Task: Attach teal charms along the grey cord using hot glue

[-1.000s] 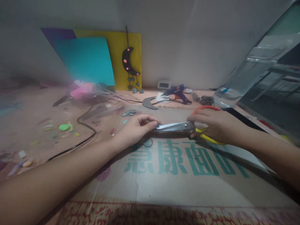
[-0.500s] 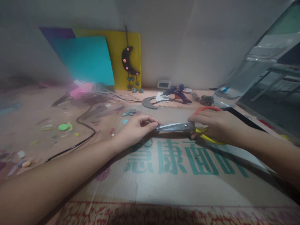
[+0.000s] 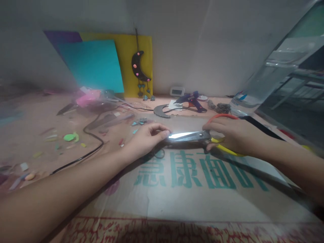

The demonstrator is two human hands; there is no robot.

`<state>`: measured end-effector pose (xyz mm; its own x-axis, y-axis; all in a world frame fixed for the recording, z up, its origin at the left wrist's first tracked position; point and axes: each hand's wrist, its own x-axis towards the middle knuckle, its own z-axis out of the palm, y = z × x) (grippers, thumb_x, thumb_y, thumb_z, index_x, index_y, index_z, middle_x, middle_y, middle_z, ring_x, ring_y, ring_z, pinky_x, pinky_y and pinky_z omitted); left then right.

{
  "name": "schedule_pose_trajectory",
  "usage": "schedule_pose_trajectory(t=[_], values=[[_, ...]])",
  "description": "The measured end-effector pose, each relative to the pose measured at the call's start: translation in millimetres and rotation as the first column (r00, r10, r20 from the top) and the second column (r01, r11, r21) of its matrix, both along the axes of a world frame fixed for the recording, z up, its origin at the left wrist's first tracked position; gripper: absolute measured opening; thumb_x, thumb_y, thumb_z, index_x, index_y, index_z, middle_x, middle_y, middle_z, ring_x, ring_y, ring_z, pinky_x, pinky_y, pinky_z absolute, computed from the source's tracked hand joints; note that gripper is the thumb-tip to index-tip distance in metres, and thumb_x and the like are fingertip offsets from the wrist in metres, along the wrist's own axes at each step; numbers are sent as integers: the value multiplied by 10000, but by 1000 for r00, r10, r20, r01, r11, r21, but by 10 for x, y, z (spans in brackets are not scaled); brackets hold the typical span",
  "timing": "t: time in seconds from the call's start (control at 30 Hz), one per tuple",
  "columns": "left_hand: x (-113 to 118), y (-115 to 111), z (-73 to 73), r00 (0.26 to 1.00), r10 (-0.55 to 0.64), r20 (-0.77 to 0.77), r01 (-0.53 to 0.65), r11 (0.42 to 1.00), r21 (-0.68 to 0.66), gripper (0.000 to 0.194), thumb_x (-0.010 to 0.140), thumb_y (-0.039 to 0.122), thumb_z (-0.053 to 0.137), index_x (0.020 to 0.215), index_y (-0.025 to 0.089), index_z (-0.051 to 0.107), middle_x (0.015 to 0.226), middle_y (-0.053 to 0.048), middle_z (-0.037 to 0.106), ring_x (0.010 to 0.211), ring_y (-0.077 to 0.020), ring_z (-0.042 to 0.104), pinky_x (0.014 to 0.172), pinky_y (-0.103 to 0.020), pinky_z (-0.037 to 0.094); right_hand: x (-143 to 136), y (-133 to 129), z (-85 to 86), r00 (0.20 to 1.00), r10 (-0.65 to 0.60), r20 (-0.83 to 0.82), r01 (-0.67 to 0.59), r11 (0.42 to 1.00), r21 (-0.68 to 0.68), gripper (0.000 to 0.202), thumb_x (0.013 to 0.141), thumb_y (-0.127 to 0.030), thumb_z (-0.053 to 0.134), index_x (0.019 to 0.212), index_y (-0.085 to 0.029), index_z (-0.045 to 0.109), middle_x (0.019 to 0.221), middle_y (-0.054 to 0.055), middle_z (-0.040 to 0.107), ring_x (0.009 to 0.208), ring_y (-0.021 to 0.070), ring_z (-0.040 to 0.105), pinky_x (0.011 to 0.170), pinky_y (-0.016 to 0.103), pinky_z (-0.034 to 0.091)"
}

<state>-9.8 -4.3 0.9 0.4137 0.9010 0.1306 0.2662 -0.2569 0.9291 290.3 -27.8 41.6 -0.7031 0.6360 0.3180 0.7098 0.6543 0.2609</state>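
Note:
My right hand (image 3: 230,133) grips the scissors (image 3: 189,136) by their red and yellow handles, with the blades pointing left. At the blade tips, my left hand (image 3: 152,135) is pinched closed; what its fingertips hold is too small to name. A thin dark cord loop (image 3: 159,153) hangs or lies just below it. Under both hands is a cardboard sheet (image 3: 172,202) printed with green characters. Small blue pieces (image 3: 139,122) sit behind my left hand.
A grey crescent (image 3: 160,111), a glue gun (image 3: 191,100) and grey yarn (image 3: 219,107) lie along the back. A decorated dark moon (image 3: 138,65) hangs before a yellow sheet (image 3: 124,60). Clay bits (image 3: 69,137) and a black cable (image 3: 86,156) are at left.
The scissor blades are tilted slightly differently and now catch a bright reflection. Both hands have stayed nearly in place.

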Motion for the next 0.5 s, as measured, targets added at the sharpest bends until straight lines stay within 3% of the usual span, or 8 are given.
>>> schedule_pose_trajectory(t=[0.5], values=[[15,-31,16,999,-34,-4,34,999,-11,325,843,447,614,969,168,725,921,-78,733,860,-210,666,643,-274,522,24,-14,-27,1000,17,7,-17,999,51,307,805,-509,661,928,-227,656,850,45,691,714,177,609,565,264,366]])
